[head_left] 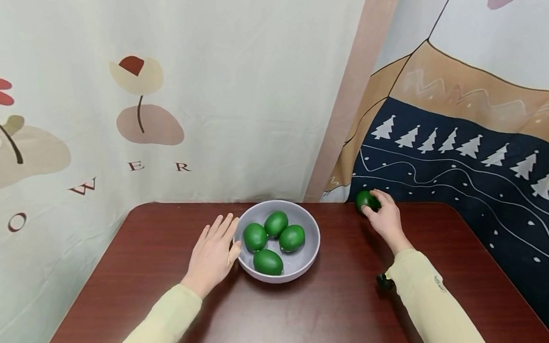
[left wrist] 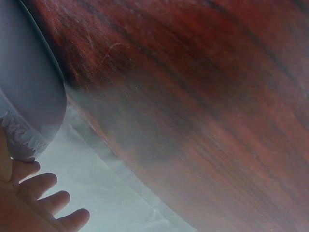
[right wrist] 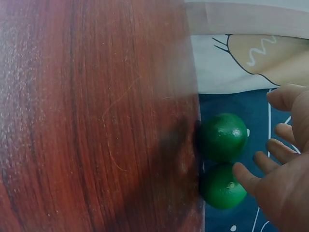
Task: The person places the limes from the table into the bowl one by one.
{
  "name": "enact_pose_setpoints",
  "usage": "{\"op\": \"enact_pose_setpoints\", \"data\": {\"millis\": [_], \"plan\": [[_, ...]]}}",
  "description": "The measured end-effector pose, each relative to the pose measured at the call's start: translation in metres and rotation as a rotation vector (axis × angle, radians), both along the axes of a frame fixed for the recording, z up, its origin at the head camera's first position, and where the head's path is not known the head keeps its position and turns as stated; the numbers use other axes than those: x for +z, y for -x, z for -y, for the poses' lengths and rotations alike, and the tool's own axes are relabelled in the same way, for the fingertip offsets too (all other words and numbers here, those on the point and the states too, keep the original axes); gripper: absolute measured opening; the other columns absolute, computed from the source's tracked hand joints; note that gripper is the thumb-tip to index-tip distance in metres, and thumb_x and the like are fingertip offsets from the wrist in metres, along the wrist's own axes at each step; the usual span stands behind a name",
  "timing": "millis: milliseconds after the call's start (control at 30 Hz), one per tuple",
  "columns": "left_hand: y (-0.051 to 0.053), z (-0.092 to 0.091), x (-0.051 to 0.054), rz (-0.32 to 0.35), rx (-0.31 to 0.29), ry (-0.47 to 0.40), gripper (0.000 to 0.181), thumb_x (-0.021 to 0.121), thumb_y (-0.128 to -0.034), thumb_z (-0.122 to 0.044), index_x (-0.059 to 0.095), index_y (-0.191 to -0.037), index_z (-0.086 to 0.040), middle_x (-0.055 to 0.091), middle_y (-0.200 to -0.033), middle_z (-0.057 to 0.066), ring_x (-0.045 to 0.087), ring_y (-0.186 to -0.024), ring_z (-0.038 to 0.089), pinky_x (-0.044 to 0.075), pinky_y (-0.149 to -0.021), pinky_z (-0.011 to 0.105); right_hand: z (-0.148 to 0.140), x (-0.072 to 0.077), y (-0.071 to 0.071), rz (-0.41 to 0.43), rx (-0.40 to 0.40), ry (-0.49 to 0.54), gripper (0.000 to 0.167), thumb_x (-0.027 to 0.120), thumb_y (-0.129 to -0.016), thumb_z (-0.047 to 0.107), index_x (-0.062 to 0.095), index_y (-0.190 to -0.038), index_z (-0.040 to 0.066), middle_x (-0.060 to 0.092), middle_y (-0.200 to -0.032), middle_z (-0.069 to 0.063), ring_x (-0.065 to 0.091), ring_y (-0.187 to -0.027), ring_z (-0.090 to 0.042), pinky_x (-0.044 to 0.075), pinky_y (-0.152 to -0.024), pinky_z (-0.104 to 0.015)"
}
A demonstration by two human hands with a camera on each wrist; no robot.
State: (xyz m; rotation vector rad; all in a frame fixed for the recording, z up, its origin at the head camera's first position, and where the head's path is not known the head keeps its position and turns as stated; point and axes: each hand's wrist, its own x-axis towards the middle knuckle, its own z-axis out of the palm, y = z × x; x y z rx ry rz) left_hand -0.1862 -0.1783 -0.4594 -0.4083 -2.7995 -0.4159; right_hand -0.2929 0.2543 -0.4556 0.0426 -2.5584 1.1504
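Observation:
A lavender-grey bowl [head_left: 281, 278] stands near the table's back edge with several green limes [head_left: 268, 262] in it. My left hand [head_left: 212, 256] lies at the bowl's left side, fingers straight, thumb at the rim. In the left wrist view its fingertips [left wrist: 46, 183] are beside the bowl's outer wall [left wrist: 34, 67]. At the back right, my right hand [head_left: 386, 220] reaches round a lime [head_left: 364, 201]. The right wrist view has this hand [right wrist: 285, 193] with fingers spread beside an upper lime [right wrist: 223, 137] and a lower lime [right wrist: 222, 188]. Whether it touches them I cannot tell.
The dark red wooden table [head_left: 321, 315] has rounded back corners. Behind it hangs a pale curtain [head_left: 252, 115] with printed flowers, and a navy printed cloth [head_left: 444, 177] at the right. A small black device [head_left: 385, 281] is by my right wrist.

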Motion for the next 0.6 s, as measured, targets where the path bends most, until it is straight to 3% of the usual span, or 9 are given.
{"op": "enact_pose_setpoints", "data": {"millis": [133, 600], "plan": [[-0.0002, -0.0003, 0.0002, -0.004, -0.003, 0.0, 0.06, 0.053, -0.103, -0.032, 0.046, -0.155, -0.004, 0.041, -0.163, 0.015, 0.031, -0.153, 0.037, 0.026, -0.124, 0.057, 0.0006, -0.003, 0.0027, -0.013, -0.003, -0.028, 0.05, 0.068, -0.092, 0.005, 0.057, -0.138, -0.01, 0.048, -0.15, -0.029, 0.042, -0.141, -0.046, 0.035, -0.116, -0.057], [-0.0033, -0.0007, 0.0006, -0.009, -0.004, -0.003, 0.058, 0.053, -0.1031, -0.031, 0.047, -0.155, -0.004, 0.041, -0.162, 0.015, 0.032, -0.153, 0.037, 0.027, -0.123, 0.058, 0.0012, -0.0094, 0.0082, 0.055, -0.017, -0.061, 0.057, 0.066, -0.092, 0.009, 0.051, -0.143, -0.012, 0.04, -0.156, -0.029, 0.035, -0.145, -0.048, 0.029, -0.12, -0.058]]}}
